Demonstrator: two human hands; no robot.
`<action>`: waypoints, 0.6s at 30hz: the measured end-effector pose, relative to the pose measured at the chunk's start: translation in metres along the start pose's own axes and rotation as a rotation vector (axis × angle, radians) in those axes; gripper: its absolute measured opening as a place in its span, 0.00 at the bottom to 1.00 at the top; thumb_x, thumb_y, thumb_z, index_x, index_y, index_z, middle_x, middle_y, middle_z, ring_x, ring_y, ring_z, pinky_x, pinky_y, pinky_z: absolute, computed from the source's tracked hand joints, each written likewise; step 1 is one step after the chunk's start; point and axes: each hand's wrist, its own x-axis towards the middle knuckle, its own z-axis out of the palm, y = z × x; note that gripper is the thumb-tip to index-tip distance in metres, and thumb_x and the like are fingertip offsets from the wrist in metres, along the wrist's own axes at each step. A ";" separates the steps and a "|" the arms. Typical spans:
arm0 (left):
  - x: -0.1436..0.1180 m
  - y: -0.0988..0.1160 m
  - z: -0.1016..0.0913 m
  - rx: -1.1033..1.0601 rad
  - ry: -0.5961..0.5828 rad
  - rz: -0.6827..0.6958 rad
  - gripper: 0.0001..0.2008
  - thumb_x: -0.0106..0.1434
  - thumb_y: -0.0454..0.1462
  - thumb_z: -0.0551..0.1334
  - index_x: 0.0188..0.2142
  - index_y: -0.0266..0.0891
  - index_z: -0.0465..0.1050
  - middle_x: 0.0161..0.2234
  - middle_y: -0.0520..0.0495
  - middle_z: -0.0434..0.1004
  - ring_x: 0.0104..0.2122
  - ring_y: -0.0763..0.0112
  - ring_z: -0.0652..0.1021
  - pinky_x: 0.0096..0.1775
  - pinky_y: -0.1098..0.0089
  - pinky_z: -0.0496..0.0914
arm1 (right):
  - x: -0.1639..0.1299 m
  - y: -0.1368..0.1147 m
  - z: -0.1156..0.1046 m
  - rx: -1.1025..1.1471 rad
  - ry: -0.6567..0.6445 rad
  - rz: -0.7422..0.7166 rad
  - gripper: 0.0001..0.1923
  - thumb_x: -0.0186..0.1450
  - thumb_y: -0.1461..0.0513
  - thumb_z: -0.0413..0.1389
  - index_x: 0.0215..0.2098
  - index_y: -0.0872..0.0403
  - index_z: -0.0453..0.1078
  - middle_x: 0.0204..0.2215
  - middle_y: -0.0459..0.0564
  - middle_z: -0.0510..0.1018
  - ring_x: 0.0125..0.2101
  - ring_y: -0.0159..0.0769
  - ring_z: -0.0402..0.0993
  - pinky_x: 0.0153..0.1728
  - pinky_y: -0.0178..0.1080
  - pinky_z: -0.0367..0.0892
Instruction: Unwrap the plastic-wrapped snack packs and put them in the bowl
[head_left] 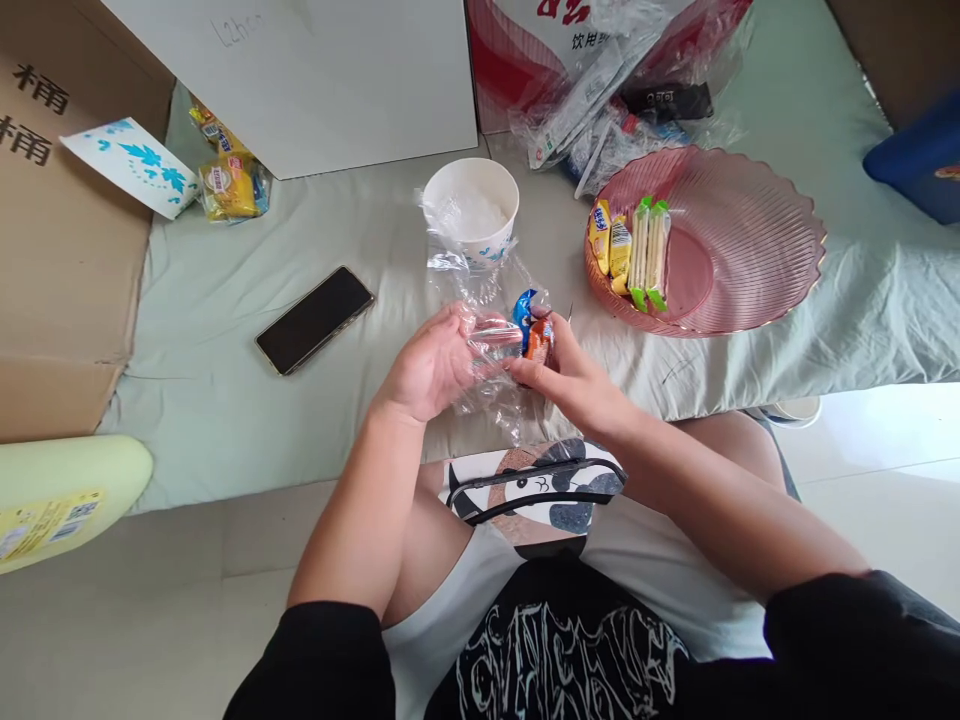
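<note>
A crinkled clear plastic bag [495, 402] is held by my left hand [431, 365], its fingers curled into the film. My right hand [577, 378] pinches small wrapped snacks at the bag's right side, one in a blue wrapper [523, 312] and one in an orange-red wrapper [538, 342]. Whether these lie inside the bag or against it, I cannot tell. Just beyond the bag stands a white paper bowl [491, 249], with clear film over its near side. To the right, a pink ribbed bowl [765, 240] contains yellow-wrapped snacks [600, 235] and green-ended packets [649, 252].
A black phone [315, 318] lies left on the cloth-covered surface. Behind it are yellow snack packs [229, 188] and a patterned paper piece [139, 165]. A white box [360, 80] and plastic packaging [600, 110] stand at the back. Cardboard [67, 240] borders the left.
</note>
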 end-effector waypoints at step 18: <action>-0.007 0.000 -0.067 0.341 0.414 0.346 0.30 0.67 0.65 0.42 0.43 0.55 0.73 0.28 0.45 0.70 0.38 0.57 0.83 0.32 0.57 0.79 | 0.007 -0.003 -0.004 0.818 -0.005 0.283 0.19 0.54 0.57 0.58 0.44 0.49 0.70 0.40 0.50 0.83 0.46 0.47 0.82 0.51 0.59 0.80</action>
